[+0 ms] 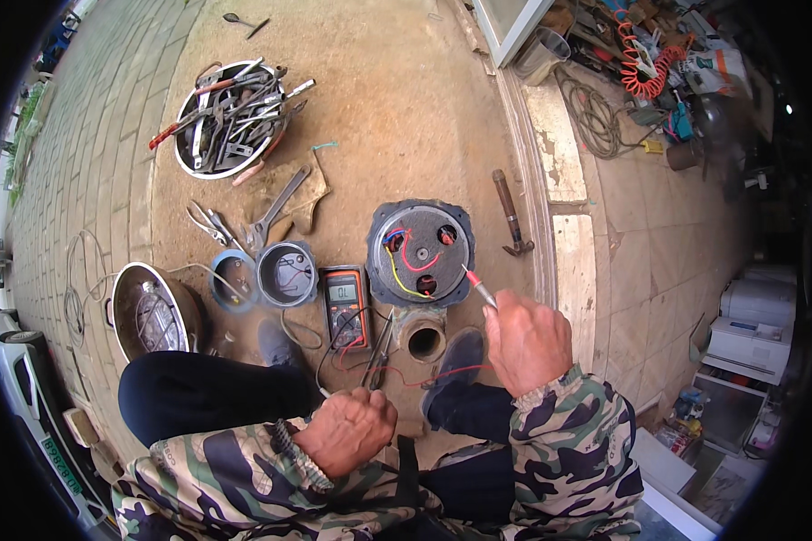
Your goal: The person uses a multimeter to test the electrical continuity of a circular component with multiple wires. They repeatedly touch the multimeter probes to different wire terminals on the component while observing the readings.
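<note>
My right hand [530,343] grips a red test probe [480,287], its tip at the right part of a round grey motor housing [421,254] with red, yellow and blue wires on top. A pipe opening [425,339] juts from below the housing. My left hand [348,431] is closed on a black-lead probe [323,391], low in front of me. An orange-cased multimeter [346,307] with red and black leads lies left of the housing. Two round grey covers [293,257] [230,263] lie further left, one holding thin wires.
A bowl of tools [230,122] stands at back left, with a wrench [280,203] and pliers [206,221] nearer. A steel pot [144,287] is left. A hammer [510,212] lies by the right threshold [558,261]. A printer [744,329], hoses and clutter fill the right side. A car [32,424] is far left.
</note>
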{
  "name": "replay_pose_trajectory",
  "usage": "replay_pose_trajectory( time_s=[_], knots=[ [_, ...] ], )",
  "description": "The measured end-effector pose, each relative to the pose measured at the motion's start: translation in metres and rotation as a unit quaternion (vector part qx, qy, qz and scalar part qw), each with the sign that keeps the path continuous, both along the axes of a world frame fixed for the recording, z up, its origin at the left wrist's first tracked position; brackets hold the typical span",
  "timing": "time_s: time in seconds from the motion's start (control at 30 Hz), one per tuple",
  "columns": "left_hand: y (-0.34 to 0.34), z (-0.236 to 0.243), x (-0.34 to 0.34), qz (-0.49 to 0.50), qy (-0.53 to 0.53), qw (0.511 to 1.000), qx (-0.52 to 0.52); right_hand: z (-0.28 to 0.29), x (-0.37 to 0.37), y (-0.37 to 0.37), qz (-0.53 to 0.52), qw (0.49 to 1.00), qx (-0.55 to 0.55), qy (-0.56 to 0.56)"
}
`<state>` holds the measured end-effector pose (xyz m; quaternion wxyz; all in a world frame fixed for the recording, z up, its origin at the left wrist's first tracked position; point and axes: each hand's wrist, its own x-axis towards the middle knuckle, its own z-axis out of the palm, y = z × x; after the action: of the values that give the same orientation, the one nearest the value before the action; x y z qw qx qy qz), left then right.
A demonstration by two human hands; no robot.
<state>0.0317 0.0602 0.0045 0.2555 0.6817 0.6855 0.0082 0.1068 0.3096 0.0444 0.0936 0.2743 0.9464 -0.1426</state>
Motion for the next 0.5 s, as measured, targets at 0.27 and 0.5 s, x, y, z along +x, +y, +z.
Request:
replay_pose_trajectory(
  time_s=[0.27, 0.5],
  knots=[
    [0.0033, 0.0008, -0.0027, 0.009, -0.018, 1.0, -0.021, -0.0014, -0.004, 0.0016, 0.007, 1.0, -0.009, -0.002],
    [0.0014, -0.0067, -0.0023, 0.018, -0.021, 1.0, -0.008, -0.0021, -0.0072, 0.0034, 0.008, 1.0, -0.021, 0.005]
  ],
)
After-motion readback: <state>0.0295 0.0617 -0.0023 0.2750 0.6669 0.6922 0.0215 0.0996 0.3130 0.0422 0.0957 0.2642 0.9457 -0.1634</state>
